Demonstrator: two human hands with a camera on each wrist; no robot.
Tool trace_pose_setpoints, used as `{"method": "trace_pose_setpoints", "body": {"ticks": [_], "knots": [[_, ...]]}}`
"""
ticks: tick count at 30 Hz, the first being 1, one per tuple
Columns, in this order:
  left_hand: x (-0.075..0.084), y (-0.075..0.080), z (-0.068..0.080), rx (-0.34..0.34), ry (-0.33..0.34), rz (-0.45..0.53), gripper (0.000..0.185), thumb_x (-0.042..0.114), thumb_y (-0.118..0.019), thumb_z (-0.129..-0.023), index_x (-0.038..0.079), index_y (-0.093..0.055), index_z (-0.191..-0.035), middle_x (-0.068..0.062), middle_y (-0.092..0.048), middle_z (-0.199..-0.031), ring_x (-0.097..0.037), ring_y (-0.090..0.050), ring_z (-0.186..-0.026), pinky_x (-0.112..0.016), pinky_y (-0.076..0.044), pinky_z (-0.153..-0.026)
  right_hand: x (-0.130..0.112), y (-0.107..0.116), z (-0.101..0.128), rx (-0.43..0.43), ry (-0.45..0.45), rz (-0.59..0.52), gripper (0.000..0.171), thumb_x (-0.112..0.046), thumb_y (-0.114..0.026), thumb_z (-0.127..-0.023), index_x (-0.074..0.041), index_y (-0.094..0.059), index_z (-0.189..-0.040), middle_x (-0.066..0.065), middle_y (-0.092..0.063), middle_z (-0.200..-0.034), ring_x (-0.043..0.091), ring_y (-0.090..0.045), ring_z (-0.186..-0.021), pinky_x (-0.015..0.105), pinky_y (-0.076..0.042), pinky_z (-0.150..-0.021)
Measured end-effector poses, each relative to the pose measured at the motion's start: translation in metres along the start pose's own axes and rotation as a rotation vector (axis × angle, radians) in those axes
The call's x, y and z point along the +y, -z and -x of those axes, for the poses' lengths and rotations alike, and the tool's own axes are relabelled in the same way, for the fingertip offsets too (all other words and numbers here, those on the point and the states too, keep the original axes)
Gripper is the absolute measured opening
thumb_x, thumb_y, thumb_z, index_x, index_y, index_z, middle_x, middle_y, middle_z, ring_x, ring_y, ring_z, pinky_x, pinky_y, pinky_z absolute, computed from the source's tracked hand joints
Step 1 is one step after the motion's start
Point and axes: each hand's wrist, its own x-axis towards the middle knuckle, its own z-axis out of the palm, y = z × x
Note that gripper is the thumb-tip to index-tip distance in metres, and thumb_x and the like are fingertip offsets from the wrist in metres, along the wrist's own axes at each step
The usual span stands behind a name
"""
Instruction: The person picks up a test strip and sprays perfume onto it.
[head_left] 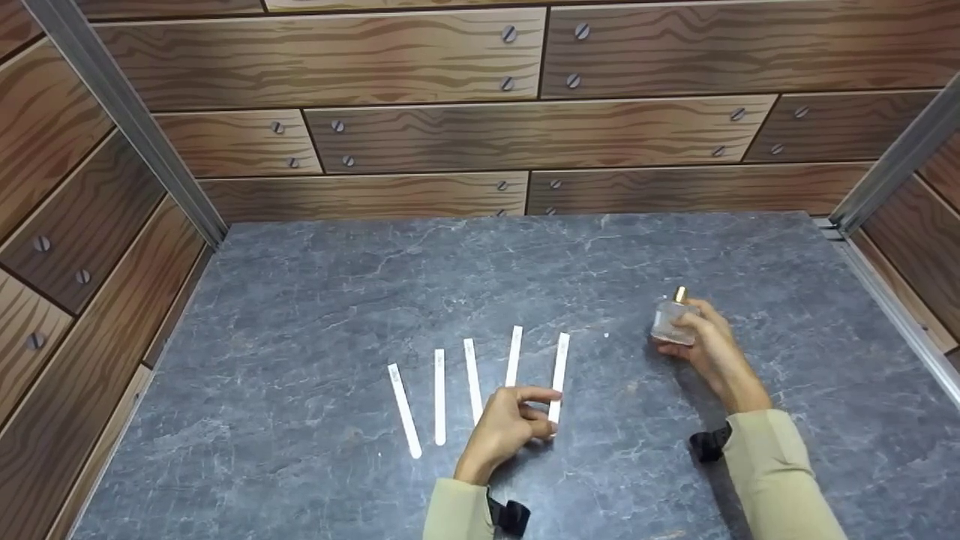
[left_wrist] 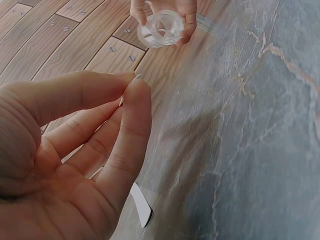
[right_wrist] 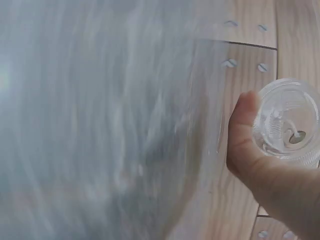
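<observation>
Several white paper strips (head_left: 439, 395) lie side by side on the grey marble table (head_left: 315, 300). My left hand (head_left: 517, 424) sits at the near end of the rightmost strip (head_left: 560, 364) and pinches it between thumb and forefinger. In the left wrist view the fingertips (left_wrist: 134, 82) meet and the strip's end (left_wrist: 142, 212) shows below them. My right hand (head_left: 709, 349) grips a small clear glass bottle (head_left: 673, 321) with a gold cap, held just above the table at the right. Its round base (right_wrist: 289, 122) fills the right wrist view beside my thumb (right_wrist: 244, 137), and the bottle (left_wrist: 161, 27) also shows in the left wrist view.
Wood-plank walls (head_left: 420, 135) with screw heads close in the table at the back and both sides, with metal rails (head_left: 120, 112) in the corners. Black wrist straps (head_left: 709, 442) sit on both sleeves.
</observation>
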Motion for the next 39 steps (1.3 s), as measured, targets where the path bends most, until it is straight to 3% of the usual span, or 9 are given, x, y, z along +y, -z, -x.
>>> {"method": "trace_pose_setpoints", "body": {"ticks": [4, 8, 12, 17, 22, 25, 32, 39], "knots": [[0.001, 0.0, 0.0, -0.003, 0.005, -0.008, 0.042, -0.02, -0.065, -0.076, -0.007, -0.072, -0.116, -0.019, -0.074, -0.087, -0.023, -0.072, -0.069, -0.033, -0.06, -0.063, 0.002, -0.001, 0.003, -0.035, -0.009, -0.073, 0.028, 0.001, -0.048, -0.099, -0.006, -0.04, -0.125, 0.005, -0.058, -0.102, 0.02, -0.067, -0.083, 0.032, -0.058, -0.074], [0.002, -0.001, 0.0, -0.003, 0.01, -0.012, 0.042, -0.02, -0.066, -0.077, -0.006, -0.072, -0.117, -0.019, -0.074, -0.089, -0.026, -0.073, -0.071, -0.034, -0.06, -0.064, 0.003, -0.004, 0.004, -0.028, -0.01, -0.07, 0.037, -0.002, -0.059, -0.098, -0.002, -0.039, -0.13, 0.007, -0.058, -0.101, 0.019, -0.07, -0.08, 0.033, -0.06, -0.077], [0.002, -0.002, 0.001, 0.0, 0.014, -0.006, 0.043, -0.02, -0.065, -0.077, -0.005, -0.072, -0.117, -0.019, -0.074, -0.092, -0.029, -0.073, -0.074, -0.036, -0.061, -0.064, 0.004, -0.01, 0.008, -0.01, 0.031, -0.027, 0.041, 0.002, -0.06, -0.097, 0.001, -0.038, -0.132, 0.006, -0.059, -0.099, 0.021, -0.073, -0.076, 0.033, -0.061, -0.073], [0.001, -0.003, 0.001, 0.002, 0.012, 0.004, 0.045, -0.021, -0.063, -0.077, -0.005, -0.072, -0.118, -0.02, -0.074, -0.089, -0.031, -0.073, -0.075, -0.036, -0.061, -0.063, 0.009, -0.015, 0.014, -0.005, 0.122, 0.019, 0.049, 0.005, -0.061, -0.095, -0.011, -0.045, -0.138, 0.011, -0.055, -0.108, 0.022, -0.071, -0.07, 0.033, -0.061, -0.066], [-0.001, -0.004, -0.001, 0.004, 0.011, -0.006, 0.044, -0.02, -0.065, -0.078, -0.004, -0.072, -0.117, -0.019, -0.074, -0.09, -0.027, -0.073, -0.073, -0.038, -0.061, -0.065, 0.012, -0.017, 0.018, 0.001, 0.179, 0.025, 0.053, 0.01, -0.064, -0.091, -0.021, -0.054, -0.133, 0.013, -0.059, -0.107, 0.022, -0.07, -0.069, 0.034, -0.061, -0.064], [-0.001, -0.005, 0.0, 0.005, 0.015, -0.007, 0.044, -0.021, -0.065, -0.078, -0.004, -0.072, -0.118, -0.019, -0.074, -0.09, -0.029, -0.073, -0.074, -0.038, -0.06, -0.064, 0.013, -0.02, 0.021, 0.009, 0.195, 0.066, 0.056, 0.012, -0.067, -0.088, -0.02, -0.053, -0.131, 0.013, -0.058, -0.104, 0.021, -0.07, -0.068, 0.033, -0.061, -0.061], [0.003, -0.006, 0.002, -0.004, 0.007, -0.002, 0.044, -0.02, -0.065, -0.078, -0.004, -0.072, -0.118, -0.02, -0.074, -0.089, -0.038, -0.072, -0.075, -0.035, -0.059, -0.061, 0.01, -0.031, 0.03, 0.041, 0.26, 0.115, 0.065, 0.021, -0.067, -0.08, -0.003, -0.045, -0.136, 0.018, -0.054, -0.104, 0.02, -0.07, -0.067, 0.032, -0.061, -0.061], [0.008, -0.005, 0.004, -0.018, -0.015, -0.008, 0.043, -0.019, -0.067, -0.078, -0.006, -0.071, -0.119, -0.02, -0.074, -0.096, -0.032, -0.073, -0.074, -0.036, -0.059, -0.063, 0.012, -0.042, 0.038, 0.07, 0.382, 0.2, 0.063, 0.024, -0.068, -0.077, -0.006, -0.057, -0.131, 0.018, -0.058, -0.1, 0.019, -0.068, -0.06, 0.031, -0.06, -0.054]]}}
